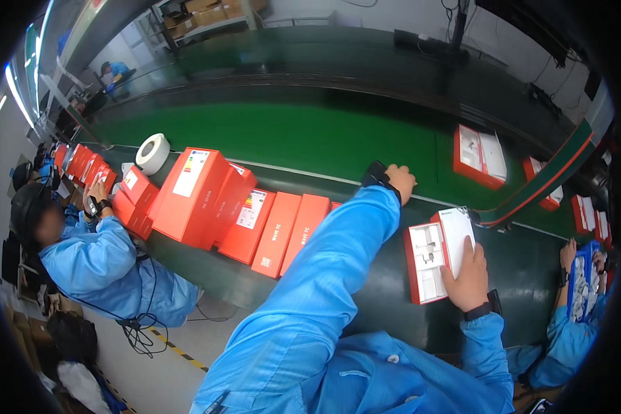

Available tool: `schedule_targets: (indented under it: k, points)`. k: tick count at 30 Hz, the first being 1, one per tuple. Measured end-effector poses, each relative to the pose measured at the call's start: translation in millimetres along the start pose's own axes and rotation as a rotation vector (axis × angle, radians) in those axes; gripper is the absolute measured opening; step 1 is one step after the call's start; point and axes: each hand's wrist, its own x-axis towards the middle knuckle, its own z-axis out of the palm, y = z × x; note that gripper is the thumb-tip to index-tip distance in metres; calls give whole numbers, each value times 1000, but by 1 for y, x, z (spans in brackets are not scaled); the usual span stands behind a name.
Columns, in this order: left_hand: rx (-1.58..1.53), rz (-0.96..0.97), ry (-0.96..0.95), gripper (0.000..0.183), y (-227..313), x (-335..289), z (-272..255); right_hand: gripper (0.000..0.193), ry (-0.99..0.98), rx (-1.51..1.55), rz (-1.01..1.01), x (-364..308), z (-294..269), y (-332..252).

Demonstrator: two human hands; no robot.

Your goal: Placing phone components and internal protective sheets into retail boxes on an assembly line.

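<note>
At the near edge of the green conveyor belt, my left hand [401, 181] is stretched out, its fingers curled with nothing visible in them. My right hand [468, 277] grips the white lid side of an open red and white box [429, 259], thumb and fingers against the panel. Inside that box a white insert shows with a small dark item in it. Left of my left forearm stands a row of closed red boxes [274, 234], some with white labels. Black straps sit on both my wrists.
A second open box [477, 160] lies on the conveyor belt [283, 138], with more open boxes to its right. A white tape roll [152, 153] stands behind the red boxes. A curved green guard [541, 181] rises at right. Co-workers [110, 262] in blue work on both sides.
</note>
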Motion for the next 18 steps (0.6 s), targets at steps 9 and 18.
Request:
schedule_targets:
  k: [9, 18]
  points:
    - [147, 44, -41, 34, 11, 11, 2, 95, 15, 10, -13, 1, 3, 6]
    - [-646, 132, 405, 19, 35, -61, -70, 92, -27, 9, -26, 19, 2, -2]
